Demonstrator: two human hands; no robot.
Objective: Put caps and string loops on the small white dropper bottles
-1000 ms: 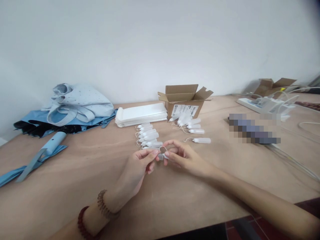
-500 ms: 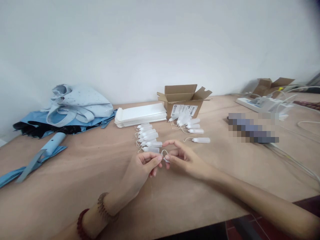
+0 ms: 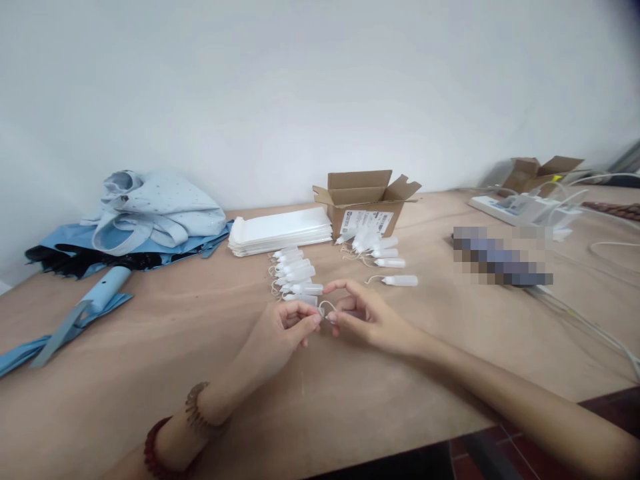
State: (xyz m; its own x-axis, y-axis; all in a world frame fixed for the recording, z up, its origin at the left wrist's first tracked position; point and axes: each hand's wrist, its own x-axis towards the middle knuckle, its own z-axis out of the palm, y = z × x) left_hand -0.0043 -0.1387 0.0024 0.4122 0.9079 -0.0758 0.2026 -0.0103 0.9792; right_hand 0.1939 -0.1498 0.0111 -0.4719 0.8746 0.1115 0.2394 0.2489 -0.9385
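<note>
My left hand [image 3: 283,330] and my right hand [image 3: 367,317] meet over the middle of the wooden table [image 3: 200,400], both pinching one small white plastic bottle with a tethered cap loop [image 3: 326,309]. Just beyond my fingers lies a neat row of the same small white bottles [image 3: 295,272]. More loose bottles [image 3: 377,250] lie scattered in front of an open cardboard box [image 3: 367,200], and one lies apart [image 3: 400,281]. My left wrist carries two bead bracelets.
A stack of flat white bags [image 3: 280,230] lies left of the box. A light blue bag and folded umbrella [image 3: 125,227] fill the far left. At the right are a pixelated patch [image 3: 503,257], a power strip with cables [image 3: 525,208] and another cardboard box [image 3: 540,170].
Both hands stay together on the small bottle, shifting only slightly over the table. The fingers rework their pinch on it.
</note>
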